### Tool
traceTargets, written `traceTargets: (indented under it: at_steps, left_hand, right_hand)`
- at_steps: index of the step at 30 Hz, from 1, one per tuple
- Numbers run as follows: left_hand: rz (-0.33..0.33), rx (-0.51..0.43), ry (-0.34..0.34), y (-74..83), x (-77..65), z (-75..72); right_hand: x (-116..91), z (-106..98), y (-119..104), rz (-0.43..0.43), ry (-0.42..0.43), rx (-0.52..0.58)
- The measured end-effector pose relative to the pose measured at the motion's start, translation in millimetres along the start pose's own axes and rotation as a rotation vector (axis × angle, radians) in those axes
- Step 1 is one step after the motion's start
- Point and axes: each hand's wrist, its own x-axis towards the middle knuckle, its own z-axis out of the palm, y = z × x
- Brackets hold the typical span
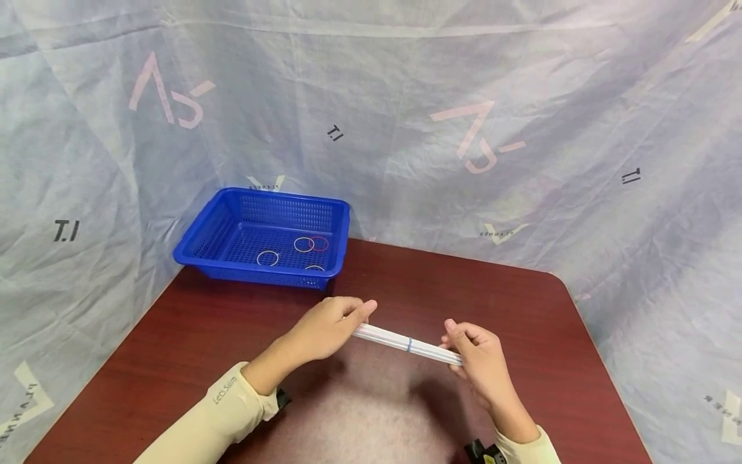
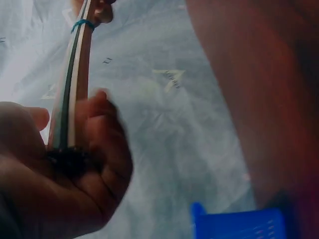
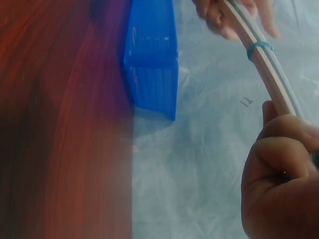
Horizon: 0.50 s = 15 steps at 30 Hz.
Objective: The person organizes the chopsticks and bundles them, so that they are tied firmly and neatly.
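Note:
My left hand (image 1: pixel 332 327) and right hand (image 1: pixel 482 358) hold a slim bundle of long, pale sticks (image 1: pixel 379 336) between them, one at each end. A blue rubber band (image 1: pixel 409 345) circles the bundle near its middle. Over the table the bundle slants slightly down toward the right hand. Green, white and pinkish lengths lie side by side along the bundle (image 2: pixel 70 94) in the left wrist view, and its near end looks dark within the curled fingers. In the right wrist view, the right fingers (image 3: pixel 281 149) wrap the bundle's near end, hiding it.
A blue perforated basket (image 1: pixel 261 274) stands at the table's back left. Several thin rubber bands, among them a yellowish band (image 1: pixel 268 252) and a red band (image 1: pixel 326 243), lie on its floor. Printed grey cloth (image 1: pixel 382 161) hangs behind and beside the dark red table (image 1: pixel 464 283).

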Motion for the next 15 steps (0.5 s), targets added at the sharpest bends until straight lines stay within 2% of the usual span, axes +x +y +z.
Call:
traceTargets:
  at_steps: [1, 4, 10, 15]
  left_hand:
    - [-0.018, 0.014, -0.004, -1.5, -0.9, 1.4]
    - [-0.042, -0.044, 0.029, -4.5, -2.9, 9.6]
    - [-0.078, -0.198, 0.222, -7.1, -2.7, 31.4]
    - [-0.104, -0.274, 0.322, -9.8, -5.9, 44.0]
  right_hand:
    - [-0.1, 0.3, -1.0, 0.0, 0.0, 0.006]
    - [1.8, 1.9, -3.8, -0.023, 0.013, 0.014]
    - [4.7, 4.5, -3.6, -0.106, 0.053, 0.066]
    - [2.1, 6.1, 2.7, -0.126, 0.05, 0.076]
